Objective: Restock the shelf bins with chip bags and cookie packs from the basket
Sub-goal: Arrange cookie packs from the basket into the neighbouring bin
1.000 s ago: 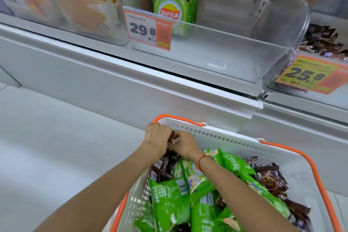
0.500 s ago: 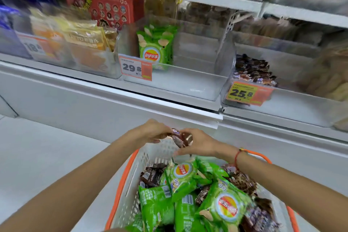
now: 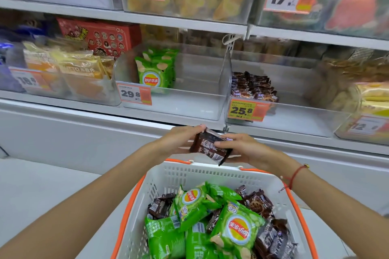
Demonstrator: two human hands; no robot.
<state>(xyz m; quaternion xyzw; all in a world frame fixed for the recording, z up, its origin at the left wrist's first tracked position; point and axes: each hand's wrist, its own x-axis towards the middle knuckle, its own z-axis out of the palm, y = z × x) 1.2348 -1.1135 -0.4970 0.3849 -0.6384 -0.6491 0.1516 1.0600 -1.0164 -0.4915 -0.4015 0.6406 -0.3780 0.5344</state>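
Note:
A brown cookie pack [image 3: 207,145] is held between both hands above the far rim of the white basket [image 3: 210,172]. My left hand [image 3: 179,140] grips its left end and my right hand [image 3: 244,149] grips its right end. The basket holds several green chip bags [image 3: 235,229] and brown cookie packs [image 3: 259,202]. On the shelf ahead, a clear bin [image 3: 179,107] holds a few green chip bags [image 3: 155,71] at its left. The bin to its right [image 3: 294,122] has a small pile of brown cookie packs [image 3: 252,88].
Orange handles [image 3: 130,206] run along the basket's sides. Price tags 29.8 [image 3: 134,95] and 25.8 [image 3: 246,110] hang on the two bins. Yellow snack bags [image 3: 69,69] fill the bin to the left, and a red box [image 3: 101,35] stands behind. An upper shelf [image 3: 189,19] overhangs the bins.
Both hands have lifted the cookie pack out of the basket and up toward the shelf. The view has tilted upward, bringing the upper shelf into sight.

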